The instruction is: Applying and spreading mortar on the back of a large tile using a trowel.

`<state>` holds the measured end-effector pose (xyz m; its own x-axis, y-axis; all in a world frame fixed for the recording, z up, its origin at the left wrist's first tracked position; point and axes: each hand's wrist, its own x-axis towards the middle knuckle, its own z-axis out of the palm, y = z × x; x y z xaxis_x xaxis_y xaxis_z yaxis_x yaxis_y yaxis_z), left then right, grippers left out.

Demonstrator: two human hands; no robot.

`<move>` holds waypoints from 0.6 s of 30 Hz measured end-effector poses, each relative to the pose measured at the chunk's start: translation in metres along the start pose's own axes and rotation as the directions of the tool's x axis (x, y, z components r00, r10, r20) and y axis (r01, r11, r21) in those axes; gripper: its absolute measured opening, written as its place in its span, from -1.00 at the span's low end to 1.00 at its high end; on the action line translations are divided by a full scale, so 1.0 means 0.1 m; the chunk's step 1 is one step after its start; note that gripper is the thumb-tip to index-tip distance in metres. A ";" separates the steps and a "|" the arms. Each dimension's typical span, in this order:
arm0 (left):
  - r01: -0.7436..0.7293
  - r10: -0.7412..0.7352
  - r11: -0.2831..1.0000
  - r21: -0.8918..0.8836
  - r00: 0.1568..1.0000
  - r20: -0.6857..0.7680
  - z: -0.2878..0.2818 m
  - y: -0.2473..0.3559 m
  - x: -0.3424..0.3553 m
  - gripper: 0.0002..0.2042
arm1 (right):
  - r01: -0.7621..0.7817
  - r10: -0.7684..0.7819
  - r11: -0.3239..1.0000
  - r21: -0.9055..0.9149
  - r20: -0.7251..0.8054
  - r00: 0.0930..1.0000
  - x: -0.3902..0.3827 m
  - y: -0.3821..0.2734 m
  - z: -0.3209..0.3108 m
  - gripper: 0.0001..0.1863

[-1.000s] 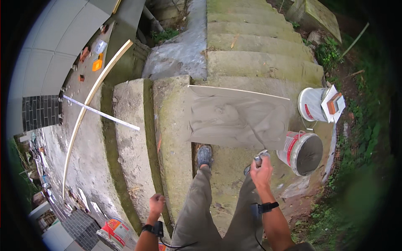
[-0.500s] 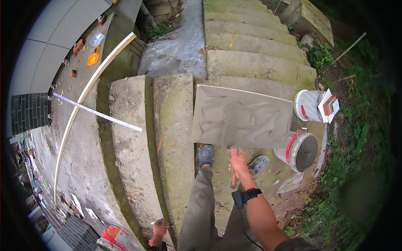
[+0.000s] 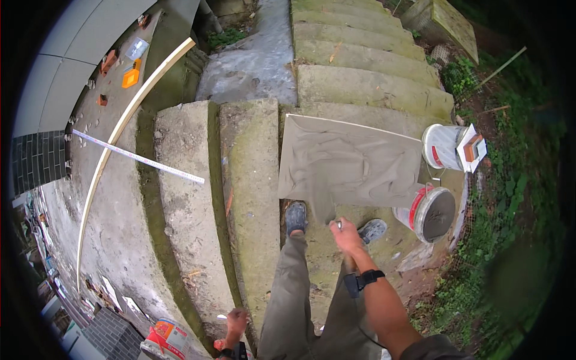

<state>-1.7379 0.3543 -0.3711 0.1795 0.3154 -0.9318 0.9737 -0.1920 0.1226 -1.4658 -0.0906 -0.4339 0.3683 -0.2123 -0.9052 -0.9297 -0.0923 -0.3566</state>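
Observation:
My right hand [image 3: 347,237] grips the handle of a trowel, whose grey-smeared blade [image 3: 322,205] overlaps the near edge of a large rectangular tile [image 3: 284,180]. Wet grey mortar [image 3: 366,162] coats the tile in uneven swirls. It lies across the step just beyond my feet. Low on the left, my left hand [image 3: 237,324] hangs with curled fingers; whatever they may hold is too small to make out. A bucket [image 3: 410,210] filled with grey mortar stands at the tile's near right corner.
Another white bucket [image 3: 437,147] carries a white piece and a reddish block. Concrete steps [image 3: 366,78] rise ahead. Leftward, a long curved-looking strip [image 3: 99,174] crosses a measuring stick [image 3: 141,158]. An orange tool [image 3: 131,75] lies farther off, and a paint-type bucket [image 3: 165,339] sits lower left. Plants border the right.
My right hand has moved slightly nearer and right, drawing the trowel blade toward me past the tile's near edge. My left hand has shifted slightly right and upward.

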 end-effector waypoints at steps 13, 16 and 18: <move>-0.044 0.045 0.997 -0.062 0.999 0.007 0.02 0.23 0.01 -0.72 | 0.250 -0.500 0.479 -0.841 -0.027 0.866 0.10 -0.46 -0.09 -0.71; -0.079 0.078 0.996 -0.036 0.997 -0.013 -0.09 0.11 0.04 -0.72 | 0.126 -0.486 0.312 -0.941 -0.044 0.873 0.13 -0.29 -0.30 -0.74; -0.115 0.115 0.993 -0.022 0.993 -0.014 -0.12 0.12 0.09 -0.71 | 0.032 -0.519 0.282 -0.959 -0.124 0.846 0.17 -0.14 -0.51 -0.75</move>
<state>-1.7225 0.3664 -0.3740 0.2920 0.3041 -0.9068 0.9495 -0.2062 0.2366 -1.4462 -0.1422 -0.4321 0.7947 -0.2522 -0.5522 -0.2427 -0.9657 0.0919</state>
